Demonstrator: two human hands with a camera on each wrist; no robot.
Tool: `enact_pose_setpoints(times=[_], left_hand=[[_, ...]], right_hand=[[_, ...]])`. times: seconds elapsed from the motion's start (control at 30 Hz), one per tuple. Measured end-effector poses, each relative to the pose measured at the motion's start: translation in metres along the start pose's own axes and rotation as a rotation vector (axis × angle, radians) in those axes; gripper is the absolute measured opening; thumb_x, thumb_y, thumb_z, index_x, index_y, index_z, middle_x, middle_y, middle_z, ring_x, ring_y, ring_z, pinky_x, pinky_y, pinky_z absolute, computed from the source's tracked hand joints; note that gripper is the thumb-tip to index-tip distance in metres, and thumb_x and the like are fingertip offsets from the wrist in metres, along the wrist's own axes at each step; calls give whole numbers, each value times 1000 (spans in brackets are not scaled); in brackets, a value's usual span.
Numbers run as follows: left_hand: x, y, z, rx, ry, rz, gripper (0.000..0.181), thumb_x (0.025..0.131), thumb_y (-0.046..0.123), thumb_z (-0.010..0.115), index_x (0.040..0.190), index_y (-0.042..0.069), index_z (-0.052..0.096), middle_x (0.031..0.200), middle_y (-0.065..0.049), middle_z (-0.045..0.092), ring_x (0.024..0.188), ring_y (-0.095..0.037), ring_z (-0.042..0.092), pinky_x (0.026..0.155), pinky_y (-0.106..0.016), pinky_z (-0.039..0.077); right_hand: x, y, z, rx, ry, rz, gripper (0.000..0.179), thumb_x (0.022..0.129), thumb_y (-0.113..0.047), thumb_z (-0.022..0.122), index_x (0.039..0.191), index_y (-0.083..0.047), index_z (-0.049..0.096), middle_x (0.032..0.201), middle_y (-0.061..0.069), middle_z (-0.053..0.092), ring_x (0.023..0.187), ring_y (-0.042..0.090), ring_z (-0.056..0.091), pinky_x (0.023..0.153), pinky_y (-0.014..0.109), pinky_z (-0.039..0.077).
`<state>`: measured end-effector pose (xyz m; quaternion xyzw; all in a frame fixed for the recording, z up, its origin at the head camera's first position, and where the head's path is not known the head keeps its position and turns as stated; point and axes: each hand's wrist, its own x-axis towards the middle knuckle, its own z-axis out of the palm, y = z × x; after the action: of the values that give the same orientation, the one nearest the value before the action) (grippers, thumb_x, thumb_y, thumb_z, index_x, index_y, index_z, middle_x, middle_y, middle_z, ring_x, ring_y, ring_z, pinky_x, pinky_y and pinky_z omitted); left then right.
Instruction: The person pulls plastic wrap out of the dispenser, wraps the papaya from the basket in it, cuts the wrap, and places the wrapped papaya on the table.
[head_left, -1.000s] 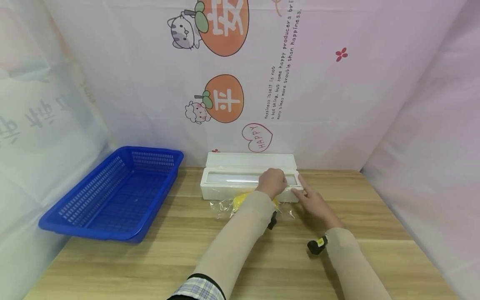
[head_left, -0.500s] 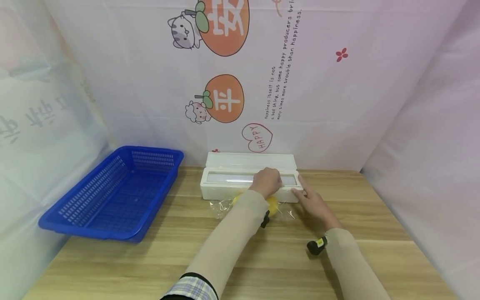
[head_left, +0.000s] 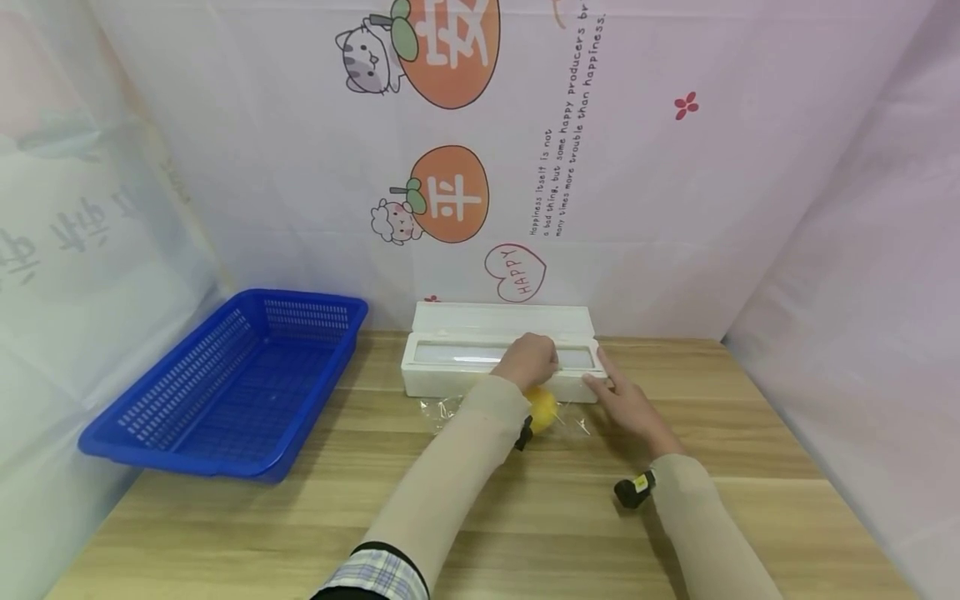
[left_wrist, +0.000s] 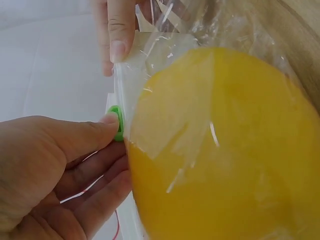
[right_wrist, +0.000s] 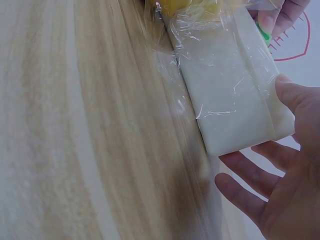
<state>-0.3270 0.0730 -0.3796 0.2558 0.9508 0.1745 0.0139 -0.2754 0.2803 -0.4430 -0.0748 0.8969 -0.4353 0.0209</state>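
Note:
A white cling film dispenser (head_left: pixel 435 382) lies lengthwise at the back of the table, its lid (head_left: pixel 502 319) tipped back. Clear cling film (right_wrist: pixel 205 100) hangs over its front. Under the film, in front of the dispenser, is a round yellow thing (left_wrist: pixel 225 145), partly hidden by the left forearm in the head view. My left hand (head_left: pixel 527 362) reaches over the dispenser's front edge and pinches a small green slide cutter (left_wrist: pixel 119 123) between thumb and fingers. My right hand (head_left: pixel 632 410) grips the dispenser's right end, thumb on the top edge and fingers around the end.
To the left stands a blue plastic basket (head_left: pixel 180 465) with slotted walls. A printed cloth (head_left: pixel 637 183) hangs right behind the dispenser, and more cloth closes off both sides of the wooden table (head_left: pixel 570 533).
My left hand has slid a short way left along the dispenser's front edge, showing more of the yellow thing on its right. The right hand stays at the dispenser's end.

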Motion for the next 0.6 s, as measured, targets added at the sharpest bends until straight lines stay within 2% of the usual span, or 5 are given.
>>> enact_pose_setpoints(times=[0.27,0.3,0.43,0.5,0.6], left_hand=[[-7,-1,-8,22,-32,-51,44,95,16,64,56,13,43,54,3,40,53,-10,35,50,-23,33],[-7,-3,-8,29,-29,-52,41,96,17,65,58,11,49,56,4,45,55,-10,39,52,-22,36],[-11,-8,-10,49,-5,-46,14,95,18,67,84,12,75,85,5,71,76,-9,60,72,-24,51],[-12,-10,-11,35,6,-47,11,94,17,68,97,14,79,102,4,74,88,-12,65,83,-28,53],[-14,-15,-12,17,-4,-60,14,94,16,66,100,13,78,105,2,74,90,-14,66,86,-29,54]], right_hand=[[1,2,1,-2,7,-4,72,105,-53,40,161,-30,2,156,32,25,123,51,51,101,64,41],[1,2,1,0,6,-2,72,105,-54,40,161,-31,2,157,32,24,124,51,50,101,64,40],[0,3,2,15,9,3,72,104,-55,40,161,-33,2,159,29,21,126,52,48,103,66,37],[0,4,2,26,11,8,72,104,-55,40,161,-34,2,160,28,19,126,52,47,104,67,35],[1,5,2,24,11,4,72,104,-56,40,161,-34,1,161,26,16,127,52,46,105,67,34]])
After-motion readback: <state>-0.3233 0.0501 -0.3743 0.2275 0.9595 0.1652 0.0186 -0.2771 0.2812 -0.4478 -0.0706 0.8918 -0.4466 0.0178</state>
